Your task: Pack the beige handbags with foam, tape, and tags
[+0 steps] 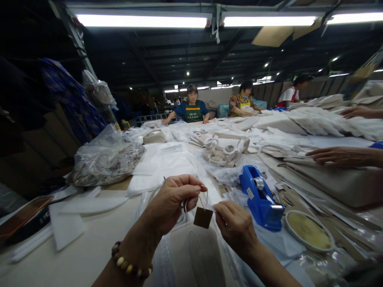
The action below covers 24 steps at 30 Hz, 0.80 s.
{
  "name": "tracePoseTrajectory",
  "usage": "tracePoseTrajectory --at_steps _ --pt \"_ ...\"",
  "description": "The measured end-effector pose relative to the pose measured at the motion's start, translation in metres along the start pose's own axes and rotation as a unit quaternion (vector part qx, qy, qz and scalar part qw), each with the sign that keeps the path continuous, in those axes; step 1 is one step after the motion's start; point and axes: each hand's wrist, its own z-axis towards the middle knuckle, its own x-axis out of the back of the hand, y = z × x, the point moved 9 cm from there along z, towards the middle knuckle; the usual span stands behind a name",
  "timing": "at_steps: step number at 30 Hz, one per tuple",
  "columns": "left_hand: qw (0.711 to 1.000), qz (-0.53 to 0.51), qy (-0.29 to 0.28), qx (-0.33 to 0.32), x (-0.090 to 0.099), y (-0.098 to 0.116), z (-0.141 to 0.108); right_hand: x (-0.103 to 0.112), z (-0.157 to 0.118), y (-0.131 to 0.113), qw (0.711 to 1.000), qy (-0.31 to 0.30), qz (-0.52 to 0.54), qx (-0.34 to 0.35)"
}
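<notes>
Dark tag tilted, flat face to camera, cord long axis near-vertical; left hand pinching cord, right hand beside tag, can't tell grip

Bright tube lights, dark beamed roof, cream tabletop

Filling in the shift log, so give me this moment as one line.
left hand: pinching brown loop | right hand: beside tag cord | brown square tag: hanging | blue tape dispenser: right of hands
</notes>
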Motion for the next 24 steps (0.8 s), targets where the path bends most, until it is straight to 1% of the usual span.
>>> tracePoseTrajectory --at_steps 4,6,8,10,11,12,14,15,16,17,19,21,22,24 --pt "0.999 -0.006 0.021 -0.028 0.002 0.004 0.001 -0.016 -0.009 0.002 0.994 -0.069 0.08 -0.019" --pt "0.999 0.008 0.022 -0.035 0.002 0.004 0.001 -0.015 -0.012 0.01 0.985 -0.075 0.144 -0.063" --pt "0.999 0.044 0.011 -0.03 0.0 0.002 0.001 -0.01 -0.01 0.022 0.96 -0.068 0.232 -0.142" --pt "0.995 0.094 -0.012 -0.014 -0.006 0.0 0.0 -0.007 -0.004 0.03 0.915 -0.062 0.329 -0.225" --pt "0.993 0.119 -0.022 -0.004 -0.009 -0.001 -0.001 -0.007 0.001 0.029 0.886 -0.063 0.383 -0.253" --pt "0.989 0.144 -0.03 0.003 -0.011 -0.001 -0.001 -0.009 0.008 0.025 0.852 -0.067 0.442 -0.271" --pt "0.981 0.191 -0.04 0.004 -0.013 0.002 -0.001 -0.015 0.024 0.011 0.779 -0.076 0.552 -0.287" --pt "0.976 0.214 -0.042 0.003 -0.011 0.005 -0.001 -0.02 0.031 0.004 0.749 -0.085 0.588 -0.291" --pt "0.97 0.24 -0.041 -0.002 -0.008 0.007 0.0 -0.025 0.037 -0.001 0.729 -0.1 0.607 -0.299" --pt "0.963 0.268 -0.037 -0.009 -0.003 0.01 0.001 -0.032 0.04 -0.005 0.718 -0.116 0.612 -0.311" --pt "0.945 0.327 -0.016 -0.029 0.011 0.016 0.002 -0.047 0.043 -0.008 0.709 -0.145 0.599 -0.343" --pt "0.928 0.37 0.015 -0.044 0.029 0.021 0.002 -0.059 0.044 -0.007 0.71 -0.158 0.579 -0.367" --pt "0.924 0.379 0.028 -0.045 0.037 0.022 0.002 -0.065 0.045 -0.007 0.713 -0.163 0.572 -0.372" --pt "0.925 0.375 0.051 -0.038 0.054 0.022 0.002 -0.074 0.051 -0.01 0.724 -0.178 0.555 -0.369"
